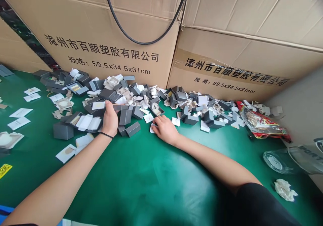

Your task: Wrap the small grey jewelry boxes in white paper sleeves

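Observation:
My left hand (110, 121), with a dark band at the wrist, stands on edge against the heap of small grey boxes. Its thumb points up, apart from the fingers, which reach behind a grey box and are mostly hidden. Right beside it is another grey box (125, 117). My right hand (166, 130) rests low at the front of the heap, thumb and fingers curled on a small white card (152, 128). Just behind those fingers lies an open grey box (157, 110). A second white card (148, 118) is close by.
Two large cartons (121, 27) wall off the back of the green table (151, 179); a black cable (143, 43) hangs before them. Flat white cards (19, 123) lie left. To the right are a red food packet (264, 121), a clear cup (277, 162) and crumpled paper (285, 189).

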A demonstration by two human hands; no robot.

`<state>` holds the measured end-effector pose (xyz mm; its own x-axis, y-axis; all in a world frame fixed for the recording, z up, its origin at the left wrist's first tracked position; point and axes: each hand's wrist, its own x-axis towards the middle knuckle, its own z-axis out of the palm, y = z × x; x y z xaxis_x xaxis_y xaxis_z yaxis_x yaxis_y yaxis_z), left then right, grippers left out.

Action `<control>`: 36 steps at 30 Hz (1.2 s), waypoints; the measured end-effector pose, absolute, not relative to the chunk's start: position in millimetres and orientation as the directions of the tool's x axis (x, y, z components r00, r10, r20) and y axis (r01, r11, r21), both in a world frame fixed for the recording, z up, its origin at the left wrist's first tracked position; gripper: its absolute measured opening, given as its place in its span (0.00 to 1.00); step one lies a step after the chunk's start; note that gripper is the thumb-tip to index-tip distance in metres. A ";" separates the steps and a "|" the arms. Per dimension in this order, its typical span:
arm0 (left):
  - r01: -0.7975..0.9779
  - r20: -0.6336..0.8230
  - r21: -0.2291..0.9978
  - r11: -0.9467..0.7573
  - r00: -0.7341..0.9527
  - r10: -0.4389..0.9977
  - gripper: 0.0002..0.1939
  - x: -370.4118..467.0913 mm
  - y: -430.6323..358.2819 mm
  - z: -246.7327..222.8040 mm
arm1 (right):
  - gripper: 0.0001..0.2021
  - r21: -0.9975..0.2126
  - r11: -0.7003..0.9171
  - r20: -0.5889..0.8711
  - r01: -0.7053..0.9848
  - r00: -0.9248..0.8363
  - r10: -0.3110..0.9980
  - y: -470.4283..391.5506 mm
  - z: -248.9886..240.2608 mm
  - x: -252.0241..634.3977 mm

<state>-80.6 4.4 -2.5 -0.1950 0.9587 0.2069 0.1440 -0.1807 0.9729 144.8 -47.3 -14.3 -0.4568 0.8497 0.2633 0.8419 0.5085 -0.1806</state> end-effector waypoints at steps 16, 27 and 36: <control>-0.230 -0.025 0.973 0.034 0.042 0.999 0.32 -83.4 -23.0 62.4 | 0.08 -0.721 0.443 0.402 0.534 -0.199 0.894 -37.0 -19.8 153.0; 0.206 -0.462 0.868 0.453 0.672 0.579 0.27 -95.5 -26.9 64.0 | 0.11 -0.950 0.271 0.289 0.155 0.105 0.951 -23.2 -25.8 156.1; -0.071 -0.282 0.911 0.406 0.609 0.741 0.26 -52.4 -31.2 28.4 | 0.15 -0.952 0.294 0.305 0.080 0.244 0.921 -18.6 -30.2 156.9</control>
